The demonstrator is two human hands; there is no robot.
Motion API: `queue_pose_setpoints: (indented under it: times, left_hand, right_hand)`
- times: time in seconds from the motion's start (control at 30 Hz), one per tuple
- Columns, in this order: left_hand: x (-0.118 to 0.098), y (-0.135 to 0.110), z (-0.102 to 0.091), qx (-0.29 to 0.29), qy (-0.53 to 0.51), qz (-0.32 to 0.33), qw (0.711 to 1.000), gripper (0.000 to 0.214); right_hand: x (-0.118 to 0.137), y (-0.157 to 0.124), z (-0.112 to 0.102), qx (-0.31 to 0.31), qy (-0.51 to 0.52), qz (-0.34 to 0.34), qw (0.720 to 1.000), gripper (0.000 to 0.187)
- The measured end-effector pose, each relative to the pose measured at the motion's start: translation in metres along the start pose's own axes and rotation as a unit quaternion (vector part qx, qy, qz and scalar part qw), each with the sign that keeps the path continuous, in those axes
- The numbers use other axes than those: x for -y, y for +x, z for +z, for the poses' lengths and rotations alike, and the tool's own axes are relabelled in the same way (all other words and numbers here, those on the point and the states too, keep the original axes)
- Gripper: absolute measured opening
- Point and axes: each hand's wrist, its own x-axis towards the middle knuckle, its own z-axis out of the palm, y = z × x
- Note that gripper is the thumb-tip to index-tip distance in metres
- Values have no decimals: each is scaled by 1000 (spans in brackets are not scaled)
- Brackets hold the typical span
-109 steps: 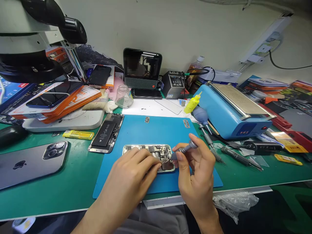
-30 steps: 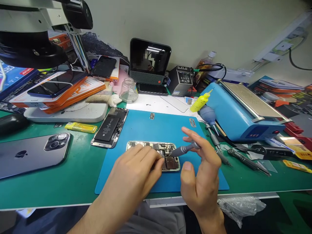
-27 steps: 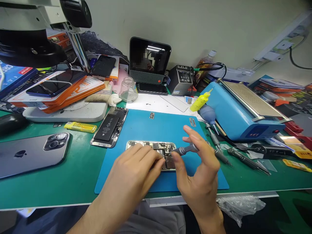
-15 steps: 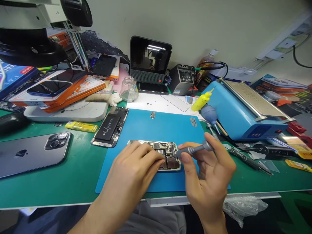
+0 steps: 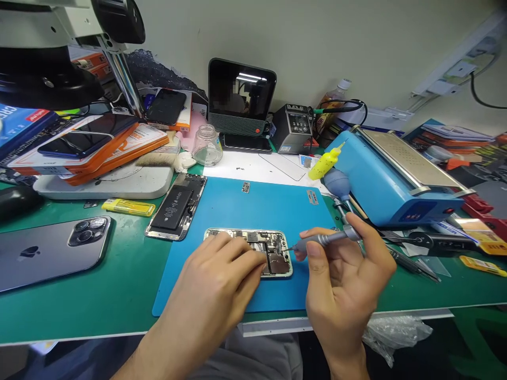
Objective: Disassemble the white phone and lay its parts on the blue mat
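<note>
Opened phone (image 5: 279, 265) partly hidden by left hand (image 5: 217, 277), microscope (image 5: 39, 79) cut off

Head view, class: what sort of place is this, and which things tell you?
Most likely a phone repair bench: an opened phone lies on a blue mat, the right hand holds a grey screwdriver at it, and a battery sits exposed nearby.

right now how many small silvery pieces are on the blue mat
2 in view: a smaller piece near the far edge of the blue mat, a larger piece by its far right corner. Others could be hidden behind the left hand, right hand or opened phone.
</note>
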Motion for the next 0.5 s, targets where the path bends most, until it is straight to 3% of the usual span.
queue_pose_setpoints:
  times: [0.13, 0.5]
  left_hand:
    - [0, -1, 0, -3, -21, -16, 1000, 13]
    - [-1, 0, -1, -21, -29, -35, 999, 16]
  right_hand:
    - [-3, -3, 1, 21, -55, -19, 998, 71]
    - [-2, -4, 0, 23, -66, -23, 997, 71]
